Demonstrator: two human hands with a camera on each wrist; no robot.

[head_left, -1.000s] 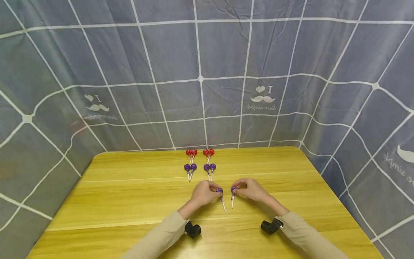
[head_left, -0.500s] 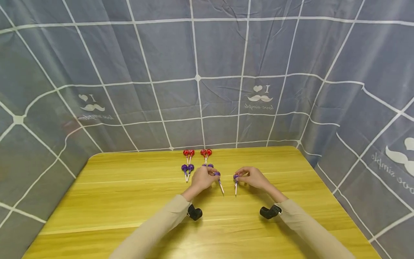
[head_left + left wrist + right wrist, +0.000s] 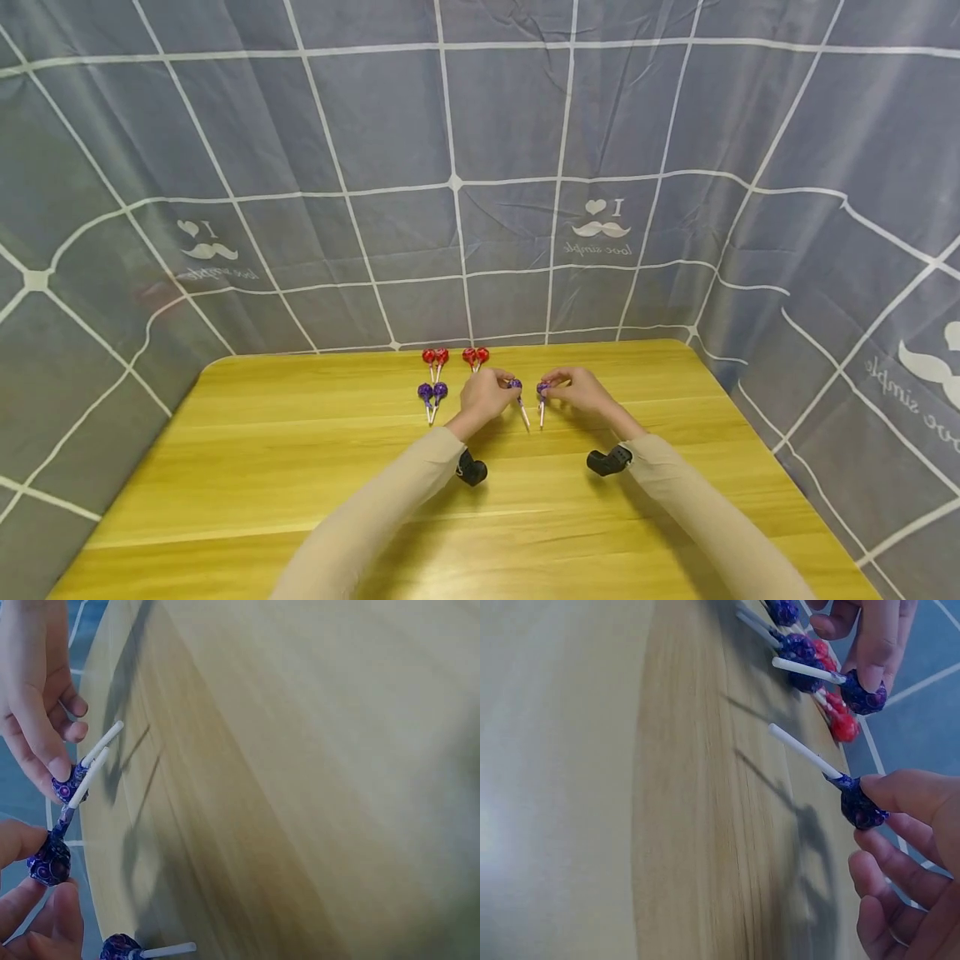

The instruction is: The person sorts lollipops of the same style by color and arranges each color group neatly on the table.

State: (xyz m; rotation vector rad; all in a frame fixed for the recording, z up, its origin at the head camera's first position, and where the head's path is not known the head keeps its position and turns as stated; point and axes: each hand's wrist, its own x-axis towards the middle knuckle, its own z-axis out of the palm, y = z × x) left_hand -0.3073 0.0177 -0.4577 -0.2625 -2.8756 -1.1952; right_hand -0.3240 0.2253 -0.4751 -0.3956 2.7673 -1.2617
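My left hand [image 3: 486, 395] pinches the purple-wrapped head of a lollipop [image 3: 49, 861] between thumb and fingers, its white stick slanting toward me. Just to the right, my right hand [image 3: 585, 392] pinches a second purple lollipop [image 3: 861, 806] by its head in the same way. The two lollipops are close together but apart, and their shadows on the table in the right wrist view show them held above it. A pair of purple lollipops [image 3: 432, 392] lies to the left of my left hand. That hand hides another purple pair in the head view.
Two pairs of red lollipops, a left pair [image 3: 435, 357] and a right pair [image 3: 476, 357], lie near the far edge of the wooden table [image 3: 300, 467]. A grey curtain [image 3: 390, 208] with white lines hangs behind the table and along its sides.
Both hands have moved away from me toward the far side of the table, each carrying its purple lollipop. The hands spread slightly, then came closer together. The lying lollipops stayed put.
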